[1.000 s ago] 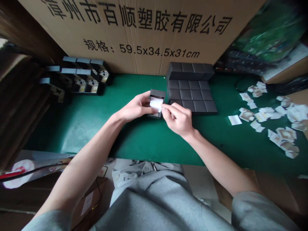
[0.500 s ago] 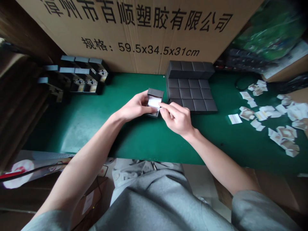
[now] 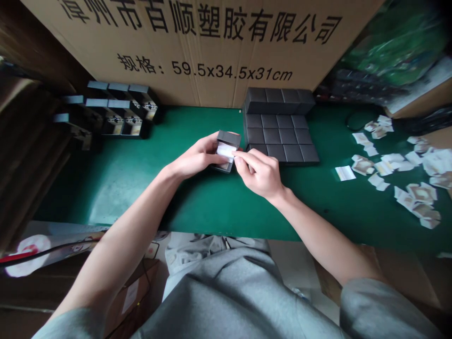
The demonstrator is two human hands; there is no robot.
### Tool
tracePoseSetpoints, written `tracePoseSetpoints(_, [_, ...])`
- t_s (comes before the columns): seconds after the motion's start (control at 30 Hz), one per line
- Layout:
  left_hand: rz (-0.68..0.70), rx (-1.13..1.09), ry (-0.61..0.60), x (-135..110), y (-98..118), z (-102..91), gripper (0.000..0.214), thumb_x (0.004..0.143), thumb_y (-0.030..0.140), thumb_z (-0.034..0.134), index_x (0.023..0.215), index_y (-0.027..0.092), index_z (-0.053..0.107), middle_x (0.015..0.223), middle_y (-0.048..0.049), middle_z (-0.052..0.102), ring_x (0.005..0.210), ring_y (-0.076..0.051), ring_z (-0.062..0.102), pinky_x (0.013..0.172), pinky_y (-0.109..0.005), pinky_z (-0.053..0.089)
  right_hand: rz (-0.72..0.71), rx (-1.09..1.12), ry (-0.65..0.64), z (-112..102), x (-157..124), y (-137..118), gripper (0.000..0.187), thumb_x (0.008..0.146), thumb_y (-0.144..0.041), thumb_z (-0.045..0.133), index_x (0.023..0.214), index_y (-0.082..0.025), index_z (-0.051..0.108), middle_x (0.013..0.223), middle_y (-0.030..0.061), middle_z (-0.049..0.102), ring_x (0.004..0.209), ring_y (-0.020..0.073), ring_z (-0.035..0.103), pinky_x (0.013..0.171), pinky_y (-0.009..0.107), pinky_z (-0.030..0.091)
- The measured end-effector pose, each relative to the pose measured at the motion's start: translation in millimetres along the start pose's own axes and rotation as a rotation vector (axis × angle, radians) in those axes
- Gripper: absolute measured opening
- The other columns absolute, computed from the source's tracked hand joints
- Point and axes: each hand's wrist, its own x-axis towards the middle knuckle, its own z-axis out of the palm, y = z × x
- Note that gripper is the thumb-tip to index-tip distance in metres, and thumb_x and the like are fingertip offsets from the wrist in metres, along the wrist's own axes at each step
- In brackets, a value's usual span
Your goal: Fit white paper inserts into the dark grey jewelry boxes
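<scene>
A small dark grey box (image 3: 229,139) stands open on the green table (image 3: 219,202), with its lid up. My left hand (image 3: 196,157) is wrapped round its left side and holds it. A white paper slip (image 3: 226,151) lies in the box's opening. My right hand (image 3: 259,173) pinches the right edge of that slip with thumb and forefinger. Both hands meet just left of a block of closed dark boxes (image 3: 280,129).
A big cardboard carton (image 3: 212,42) with printed characters stands along the back. Several open dark boxes (image 3: 120,110) stand at the back left. Loose white and tan paper slips (image 3: 406,174) lie scattered at the right. A black cable (image 3: 353,123) lies near them.
The hands and the box have hardly moved. The box is tipped slightly more, and my right fingers have pressed the slip a little further into it.
</scene>
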Motion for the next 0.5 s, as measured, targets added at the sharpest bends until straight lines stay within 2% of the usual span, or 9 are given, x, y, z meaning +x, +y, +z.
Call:
tracePoseSetpoints(0.23, [-0.046, -0.04, -0.003, 2.0, -1.4, -0.1, 0.066, 0.07, 0.009, 0.076, 0.135, 0.017, 0.065, 0.116, -0.0089, 0.078, 0.103, -0.025, 0.074, 0.08, -0.03, 0.059, -0.103, 0.042, -0.024, 1.5, -2.0, 1.4, 0.026, 0.105, -0.026, 0.057, 0.101, -0.016, 0.08, 0.077, 0.0015, 0.078, 0.055, 0.0074, 0.062, 0.058, 0.023, 0.046])
tracePoseSetpoints(0.5, [-0.033, -0.007, 0.003, 1.2, -0.5, 1.8, 0.062, 0.072, 0.011, 0.071, 0.133, 0.016, 0.064, 0.115, -0.0084, 0.079, 0.097, -0.023, 0.074, 0.079, -0.03, 0.06, -0.087, 0.012, -0.144, 2.5, -5.9, 1.3, 0.029, 0.106, -0.027, 0.054, 0.118, -0.018, 0.078, 0.081, 0.0009, 0.081, 0.058, 0.0079, 0.065, 0.061, 0.023, 0.049])
